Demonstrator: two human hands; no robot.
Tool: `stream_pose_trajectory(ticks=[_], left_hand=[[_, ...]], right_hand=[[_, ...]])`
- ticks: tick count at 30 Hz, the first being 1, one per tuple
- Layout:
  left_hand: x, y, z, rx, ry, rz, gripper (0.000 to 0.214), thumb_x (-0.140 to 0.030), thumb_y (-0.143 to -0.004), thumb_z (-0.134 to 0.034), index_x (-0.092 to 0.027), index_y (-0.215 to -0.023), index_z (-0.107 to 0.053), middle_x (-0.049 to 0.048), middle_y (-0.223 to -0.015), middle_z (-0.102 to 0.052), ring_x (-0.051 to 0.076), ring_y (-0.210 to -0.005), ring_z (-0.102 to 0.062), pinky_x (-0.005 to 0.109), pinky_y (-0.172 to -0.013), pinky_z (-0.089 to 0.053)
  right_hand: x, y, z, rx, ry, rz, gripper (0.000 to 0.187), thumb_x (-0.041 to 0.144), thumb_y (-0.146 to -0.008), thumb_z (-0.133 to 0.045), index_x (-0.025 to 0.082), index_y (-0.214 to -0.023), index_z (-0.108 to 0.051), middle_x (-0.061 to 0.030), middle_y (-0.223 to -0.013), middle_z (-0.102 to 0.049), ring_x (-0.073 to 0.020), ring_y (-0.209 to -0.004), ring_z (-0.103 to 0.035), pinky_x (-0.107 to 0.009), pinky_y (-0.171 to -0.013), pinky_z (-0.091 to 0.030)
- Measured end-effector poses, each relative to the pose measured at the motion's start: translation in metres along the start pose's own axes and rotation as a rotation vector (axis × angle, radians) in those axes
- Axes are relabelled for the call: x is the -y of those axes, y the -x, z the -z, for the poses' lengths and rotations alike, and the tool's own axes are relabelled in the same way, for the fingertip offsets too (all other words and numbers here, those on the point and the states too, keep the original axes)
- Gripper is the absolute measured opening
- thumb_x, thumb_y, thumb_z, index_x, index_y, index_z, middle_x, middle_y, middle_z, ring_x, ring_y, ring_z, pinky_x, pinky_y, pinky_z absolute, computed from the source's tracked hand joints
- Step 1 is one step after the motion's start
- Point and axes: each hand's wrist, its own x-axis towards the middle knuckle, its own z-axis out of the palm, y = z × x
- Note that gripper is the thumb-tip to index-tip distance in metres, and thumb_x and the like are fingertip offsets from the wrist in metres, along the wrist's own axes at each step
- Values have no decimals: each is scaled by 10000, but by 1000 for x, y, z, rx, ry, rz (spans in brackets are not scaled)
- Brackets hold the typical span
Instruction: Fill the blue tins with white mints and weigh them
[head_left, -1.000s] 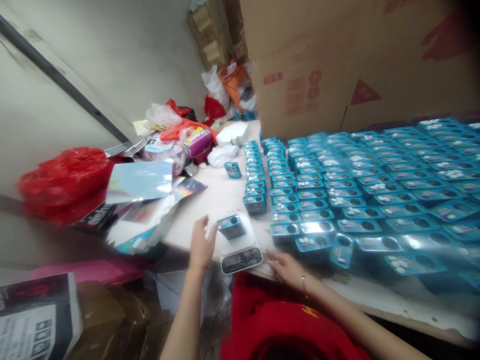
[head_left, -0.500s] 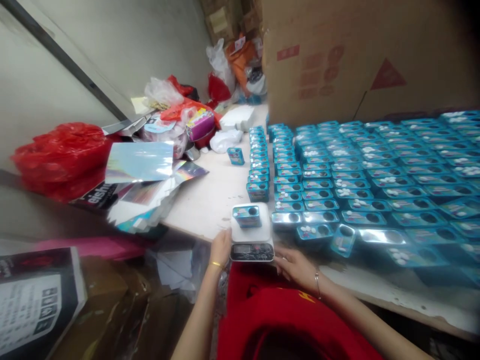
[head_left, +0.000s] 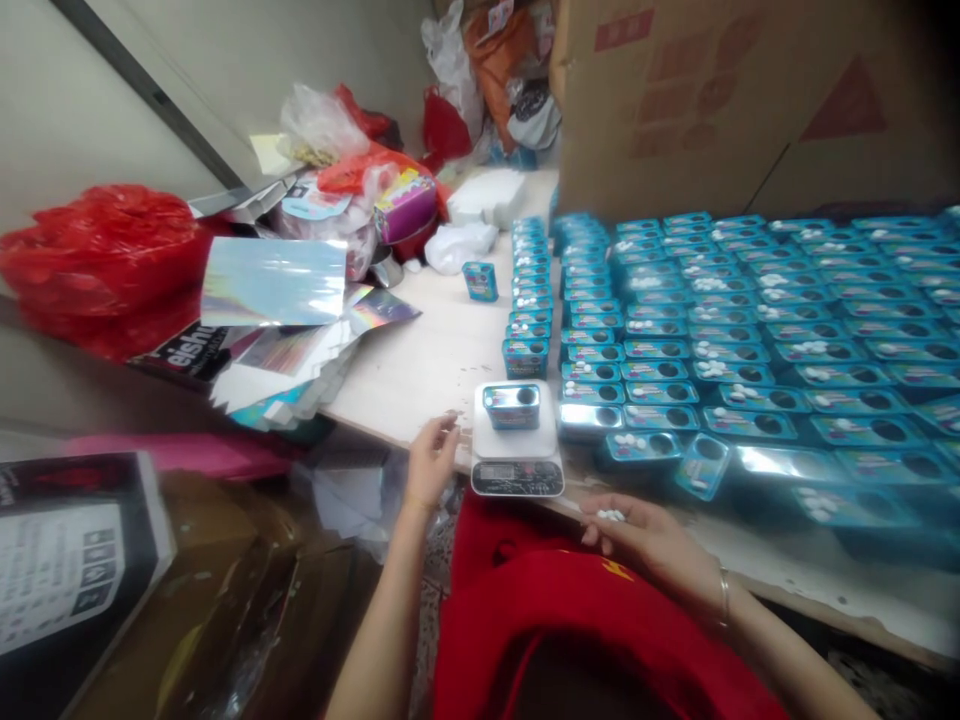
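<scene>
A small white digital scale (head_left: 480,445) stands at the table's front edge, with one blue tin (head_left: 511,408) upright on its platform. Just left of the scale, my left hand (head_left: 431,465) is raised, its thumb and fingertips drawn together; whatever may be between them is too small to make out. My right hand (head_left: 652,540) is palm up to the right of the scale, fingers curled around several small white tablets (head_left: 611,515). To the right, rows of blue tins (head_left: 735,375) cover the table, many with white tablets lying on top near a dark round opening.
Another blue tin (head_left: 480,282) stands alone beyond the scale. Shiny printed sheets (head_left: 274,285) and red plastic bags (head_left: 105,260) lie to the left. A large cardboard box (head_left: 750,110) borders the back right. Cardboard cartons (head_left: 217,570) sit below, left of the table.
My left hand has come away from the scale's side, fingertips lifted. My right hand has moved right, away from the scale, and turned so the white tablets show. The view has shifted slightly.
</scene>
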Motion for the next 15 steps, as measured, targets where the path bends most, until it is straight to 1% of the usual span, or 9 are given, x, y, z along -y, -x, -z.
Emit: stream_pose_trajectory(ticks=[3,5,7,9,12,13,15], left_hand=[[-22,-3,1,-22,-52,-217,264,-290,-889,-506,-175,-1106,-604,67,-953,-633,149,-842,-586,279,-768,-488],[-35,-6,-1,-56,-119,-357,270,-277,-896,-501,-185,-1131,-601,78,-982,-615,165,-901,-574,300,-799,-481],[-43,-8,-4,-88,-228,-463,289,-281,-894,-509,-202,-1155,-602,98,-1057,-597,195,-994,-547,347,-867,-457],[-49,-9,-8,-100,-341,-518,303,-293,-889,-518,-218,-1170,-603,115,-1162,-572,228,-1088,-507,400,-937,-410],[-53,-9,-15,-78,-419,-530,319,-291,-902,-495,-228,-1203,-580,122,-1315,-504,259,-1214,-435,443,-1001,-344],[-54,-8,-18,-67,-423,-532,324,-287,-908,-481,-230,-1214,-570,121,-1346,-484,264,-1248,-408,452,-1017,-324],[-57,-8,-24,-37,-415,-536,327,-279,-919,-455,-230,-1226,-556,118,-1384,-457,267,-1302,-355,471,-1045,-287]], right_hand=[[24,-2,-6,18,154,95,511,594,-687,-638,138,-918,-617,-48,-662,-656,-120,-550,-522,-267,-561,-417],[49,-8,-10,-19,297,224,472,582,-732,-588,151,-919,-624,-26,-609,-633,-124,-526,-525,-267,-546,-423],[77,-18,-16,-81,460,372,390,515,-791,-541,159,-923,-633,-7,-578,-615,-123,-515,-528,-257,-535,-426],[104,-32,-24,-143,629,512,283,399,-834,-509,163,-915,-642,10,-570,-605,-115,-512,-529,-247,-547,-434],[132,-58,-38,-212,864,668,162,242,-835,-518,160,-844,-658,11,-628,-613,-122,-599,-580,-256,-653,-469],[138,-67,-42,-230,934,691,137,206,-826,-535,154,-820,-662,-2,-673,-625,-130,-657,-601,-264,-700,-474],[145,-83,-48,-252,1061,684,106,160,-812,-570,140,-808,-674,-36,-784,-652,-154,-783,-624,-278,-782,-469]])
